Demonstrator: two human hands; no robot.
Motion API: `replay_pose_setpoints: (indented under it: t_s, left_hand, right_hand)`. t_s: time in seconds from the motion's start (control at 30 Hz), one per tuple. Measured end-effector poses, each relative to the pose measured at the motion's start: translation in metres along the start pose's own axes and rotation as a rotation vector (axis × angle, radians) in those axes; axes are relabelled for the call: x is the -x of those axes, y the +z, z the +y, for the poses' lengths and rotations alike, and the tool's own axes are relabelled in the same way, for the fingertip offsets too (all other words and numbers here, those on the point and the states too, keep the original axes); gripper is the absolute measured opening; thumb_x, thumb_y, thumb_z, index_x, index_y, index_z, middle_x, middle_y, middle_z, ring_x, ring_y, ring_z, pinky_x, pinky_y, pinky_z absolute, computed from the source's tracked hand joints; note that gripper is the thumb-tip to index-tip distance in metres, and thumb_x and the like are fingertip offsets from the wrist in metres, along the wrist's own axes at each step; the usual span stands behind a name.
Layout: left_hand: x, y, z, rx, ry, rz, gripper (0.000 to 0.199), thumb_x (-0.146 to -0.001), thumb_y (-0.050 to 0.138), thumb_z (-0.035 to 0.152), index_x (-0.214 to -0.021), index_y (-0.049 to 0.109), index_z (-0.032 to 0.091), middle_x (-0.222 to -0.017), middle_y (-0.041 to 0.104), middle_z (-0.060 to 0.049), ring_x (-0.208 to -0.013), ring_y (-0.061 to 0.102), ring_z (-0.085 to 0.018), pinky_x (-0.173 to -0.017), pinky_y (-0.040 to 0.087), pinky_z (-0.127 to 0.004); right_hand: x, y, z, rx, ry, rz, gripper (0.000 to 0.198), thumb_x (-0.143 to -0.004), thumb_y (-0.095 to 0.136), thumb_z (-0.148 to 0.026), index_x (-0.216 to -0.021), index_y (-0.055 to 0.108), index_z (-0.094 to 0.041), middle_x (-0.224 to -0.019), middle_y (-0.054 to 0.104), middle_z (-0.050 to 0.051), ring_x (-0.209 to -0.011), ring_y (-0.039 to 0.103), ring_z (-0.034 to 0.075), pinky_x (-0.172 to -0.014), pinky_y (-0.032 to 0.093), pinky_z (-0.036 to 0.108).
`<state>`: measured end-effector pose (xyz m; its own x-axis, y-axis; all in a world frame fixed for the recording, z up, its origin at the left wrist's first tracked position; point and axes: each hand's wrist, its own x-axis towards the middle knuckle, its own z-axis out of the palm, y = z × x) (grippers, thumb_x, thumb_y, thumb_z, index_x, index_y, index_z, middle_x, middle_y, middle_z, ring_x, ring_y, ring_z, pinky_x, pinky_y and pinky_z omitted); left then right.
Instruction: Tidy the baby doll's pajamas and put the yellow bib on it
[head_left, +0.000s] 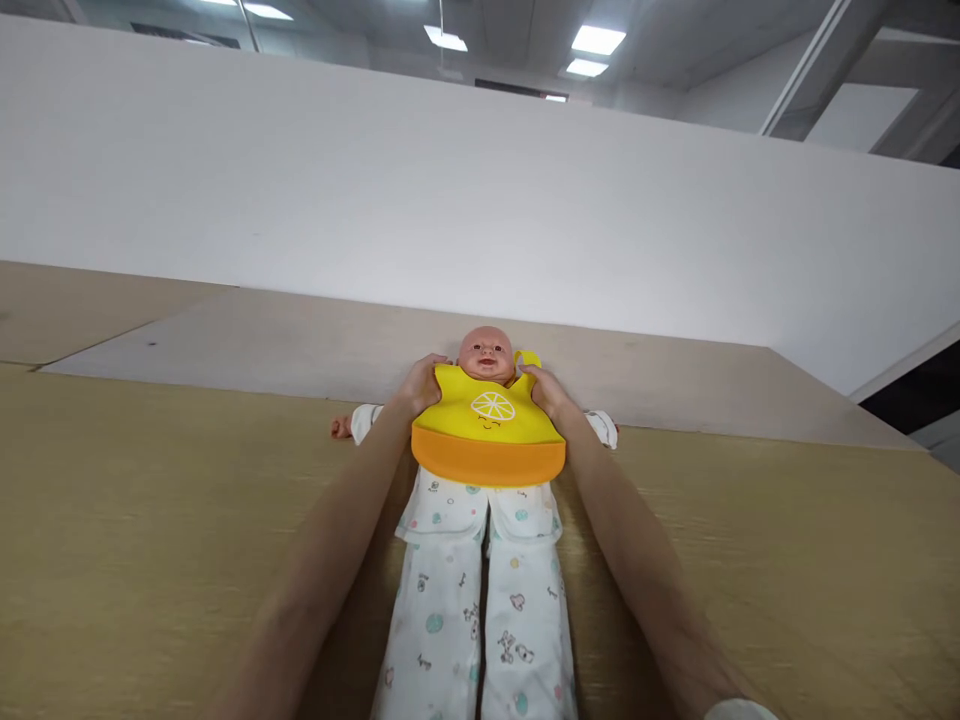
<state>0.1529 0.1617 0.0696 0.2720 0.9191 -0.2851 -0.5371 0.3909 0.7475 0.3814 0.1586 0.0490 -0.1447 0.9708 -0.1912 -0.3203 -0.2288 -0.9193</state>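
A baby doll lies on its back, dressed in white patterned clothes, its arms spread to both sides. Over its chest lies a yellow bib with a lemon-slice print and an orange catch pocket. My left hand is closed on the bib's upper left edge, beside the doll's neck. At the upper right edge, near the looped neck strap, my right hand grips the bib too. The fingertips of both hands are partly hidden.
The doll rests on a wood-toned surface with a greyish panel across the back. Behind it stands a white partition, with glass and ceiling lights above. A dark opening shows at the far right.
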Motion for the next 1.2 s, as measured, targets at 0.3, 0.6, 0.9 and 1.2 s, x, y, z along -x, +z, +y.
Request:
replay_pose_setpoints:
  t_s: [0.3, 0.6, 0.9, 1.2]
  left_hand:
    - [-0.008, -0.005, -0.004, 0.001, 0.000, -0.107, 0.041, -0.056, 0.053, 0.008, -0.094, 0.065, 0.015, -0.070, 0.068, -0.001, -0.060, 0.064, -0.018, -0.061, 0.050, -0.029]
    - [-0.008, -0.007, -0.008, -0.086, -0.032, -0.282, 0.054, -0.059, 0.053, 0.012, -0.112, 0.064, 0.013, -0.083, 0.073, -0.005, -0.074, 0.068, -0.022, -0.067, 0.052, -0.029]
    - [-0.010, -0.008, -0.016, -0.013, -0.003, -0.305, 0.044, -0.065, 0.056, 0.018, -0.106, 0.067, 0.010, -0.084, 0.074, -0.007, -0.078, 0.069, -0.024, -0.076, 0.053, -0.033]
    - [-0.010, -0.011, -0.017, 0.046, 0.031, -0.200, 0.024, -0.068, 0.059, 0.018, -0.091, 0.065, 0.014, -0.070, 0.070, -0.002, -0.063, 0.067, -0.018, -0.061, 0.050, -0.027]
  right_hand:
    - [0.005, 0.004, 0.001, -0.101, -0.004, -0.029, 0.024, -0.072, 0.062, -0.024, -0.096, 0.063, -0.020, -0.082, 0.071, 0.001, -0.083, 0.067, 0.019, -0.078, 0.054, 0.031]
    - [-0.002, 0.002, 0.001, 0.392, -0.105, 0.264, 0.022, -0.077, 0.054, -0.032, -0.090, 0.062, -0.016, -0.069, 0.066, 0.003, -0.066, 0.061, 0.017, -0.057, 0.047, 0.025]
    - [-0.007, -0.013, -0.008, 0.716, -0.166, 0.419, 0.018, -0.073, 0.059, -0.024, -0.057, 0.053, -0.017, -0.048, 0.045, -0.001, -0.058, 0.048, 0.013, -0.051, 0.028, 0.023]
    - [-0.021, -0.006, -0.004, 0.415, -0.103, 0.271, 0.011, -0.076, 0.057, -0.023, -0.069, 0.061, -0.015, -0.059, 0.063, 0.004, -0.065, 0.057, 0.018, -0.062, 0.044, 0.027]
